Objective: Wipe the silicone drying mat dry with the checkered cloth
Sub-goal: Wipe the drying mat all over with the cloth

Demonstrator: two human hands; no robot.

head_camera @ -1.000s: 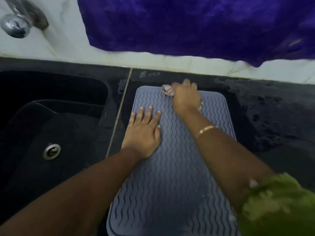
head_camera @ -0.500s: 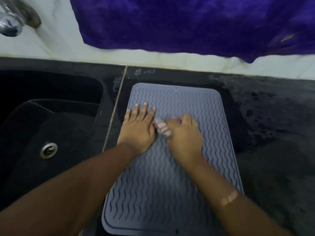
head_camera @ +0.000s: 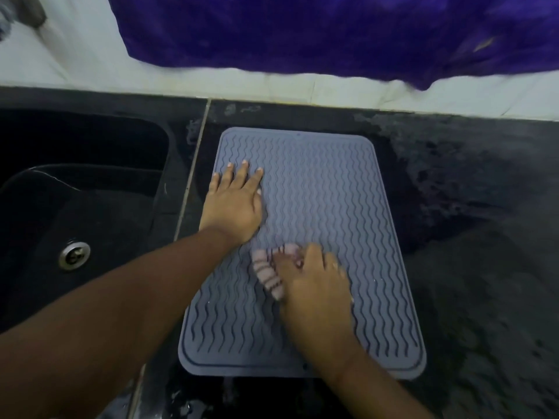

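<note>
On the near half of the mat [head_camera: 317,207], the right hand [head_camera: 314,285], clenched on the bunched cloth [head_camera: 269,273], has dragged it back from the far edge, one stroke likely complete; farther left, the left hand [head_camera: 234,207] stays pressed flat, fingers spread, steadying.

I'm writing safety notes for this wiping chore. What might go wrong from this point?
1. The mat overhangs the counter's near edge; the right hand wiping toward it could drag it off, since the left hand pins only the far left part.
2. The checkered cloth is balled small, so the far right area may get missed.
3. The counter looks wet and could re-wet the cloth.
</note>
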